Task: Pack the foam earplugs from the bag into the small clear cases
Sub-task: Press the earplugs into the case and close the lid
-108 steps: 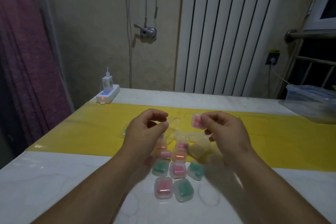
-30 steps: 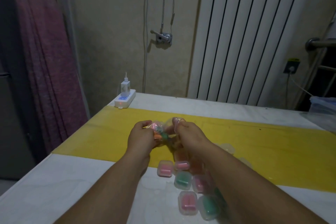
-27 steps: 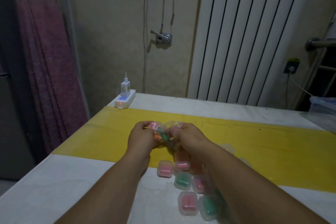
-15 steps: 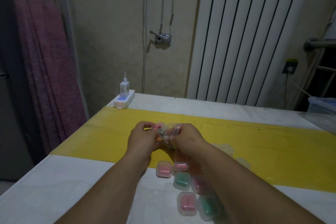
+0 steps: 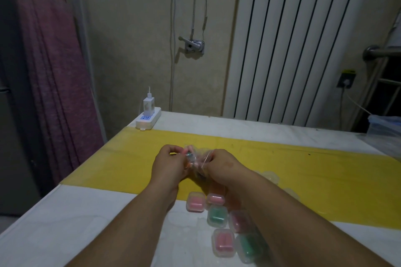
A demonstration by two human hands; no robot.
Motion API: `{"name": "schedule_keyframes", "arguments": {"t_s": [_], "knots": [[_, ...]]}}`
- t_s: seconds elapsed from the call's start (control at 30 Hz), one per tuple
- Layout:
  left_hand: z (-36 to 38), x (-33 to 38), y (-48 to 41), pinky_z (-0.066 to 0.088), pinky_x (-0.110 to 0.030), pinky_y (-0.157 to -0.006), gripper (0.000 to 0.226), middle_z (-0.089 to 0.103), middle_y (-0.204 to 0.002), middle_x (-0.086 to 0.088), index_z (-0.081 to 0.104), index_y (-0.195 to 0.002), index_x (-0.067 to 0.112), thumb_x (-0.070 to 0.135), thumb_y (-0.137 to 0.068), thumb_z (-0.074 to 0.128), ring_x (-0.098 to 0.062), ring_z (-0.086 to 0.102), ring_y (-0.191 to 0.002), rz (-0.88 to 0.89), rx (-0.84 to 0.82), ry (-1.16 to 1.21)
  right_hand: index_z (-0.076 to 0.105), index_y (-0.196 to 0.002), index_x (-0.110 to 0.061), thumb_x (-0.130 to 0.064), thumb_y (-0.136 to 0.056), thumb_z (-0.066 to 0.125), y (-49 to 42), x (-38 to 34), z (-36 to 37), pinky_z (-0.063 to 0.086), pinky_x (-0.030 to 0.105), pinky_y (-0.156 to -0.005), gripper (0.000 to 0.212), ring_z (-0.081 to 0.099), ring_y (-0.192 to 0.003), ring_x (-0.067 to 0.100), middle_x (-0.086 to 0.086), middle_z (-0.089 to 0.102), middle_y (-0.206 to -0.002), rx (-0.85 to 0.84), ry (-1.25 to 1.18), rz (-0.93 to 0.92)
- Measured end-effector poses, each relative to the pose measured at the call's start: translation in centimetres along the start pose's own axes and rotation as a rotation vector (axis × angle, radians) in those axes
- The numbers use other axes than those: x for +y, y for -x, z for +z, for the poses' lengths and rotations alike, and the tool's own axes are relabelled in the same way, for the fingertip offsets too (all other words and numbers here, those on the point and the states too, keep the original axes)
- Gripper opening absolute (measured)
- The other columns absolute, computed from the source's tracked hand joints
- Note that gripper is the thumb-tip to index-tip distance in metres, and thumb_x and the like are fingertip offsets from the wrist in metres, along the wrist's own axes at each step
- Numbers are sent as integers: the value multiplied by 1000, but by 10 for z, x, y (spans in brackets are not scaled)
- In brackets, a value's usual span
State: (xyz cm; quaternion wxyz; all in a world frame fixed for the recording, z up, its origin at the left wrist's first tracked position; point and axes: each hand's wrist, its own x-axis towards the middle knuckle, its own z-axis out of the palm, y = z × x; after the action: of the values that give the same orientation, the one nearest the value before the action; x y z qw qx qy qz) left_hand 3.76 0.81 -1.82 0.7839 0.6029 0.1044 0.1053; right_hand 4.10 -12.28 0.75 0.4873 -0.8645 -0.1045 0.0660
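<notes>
place: a home, an ordinary lived-in room
wall: tall white column radiator (image 5: 293,39) on a beige textured wall; a metal hand crank (image 5: 193,44) with thin cords running up from it
left: purple curtain (image 5: 50,71) hanging in folds
power: household power strip (image 5: 148,119) on the table (image 5: 65,223) corner, white charger (image 5: 148,103) plugged in; wall socket (image 5: 346,78) at right with a cable
surface: pale tabletop, yellow sheet (image 5: 303,169) laid across it
right edge: metal rail (image 5: 382,52), clear plastic storage box (image 5: 384,123)
</notes>
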Motion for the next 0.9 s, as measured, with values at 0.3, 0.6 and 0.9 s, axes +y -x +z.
{"name": "schedule_keyframes", "arguments": {"t_s": [0.3,0.6,0.9], "knots": [[2,-2,1,49,-32,-52,16,65,-68,-12,52,-87,14,18,-91,68,-20,57,-51,44,-45,0,69,-78,-10,-15,-75,49,-9,-2,7,50,35,-68,21,60,-69,26,9,65,-72,120,-90,4],[3,2,2,48,-29,-49,14,64,-70,-13,53,-94,15,19,-92,66,-18,56,-49,15,-50,21,74,-81,-9,-23,-75,70,-15,-2,11,48,40,-74,16,58,-78,27,12,67,-82,65,-394,119],[4,8,9,46,-28,-52,9,67,-76,-13,54,-97,14,14,-94,63,-19,56,-58,16,-112,-3,78,-81,-18,-37,-59,77,-2,-9,8,54,42,-78,29,63,-80,22,13,75,-91,12,-292,100]]}}
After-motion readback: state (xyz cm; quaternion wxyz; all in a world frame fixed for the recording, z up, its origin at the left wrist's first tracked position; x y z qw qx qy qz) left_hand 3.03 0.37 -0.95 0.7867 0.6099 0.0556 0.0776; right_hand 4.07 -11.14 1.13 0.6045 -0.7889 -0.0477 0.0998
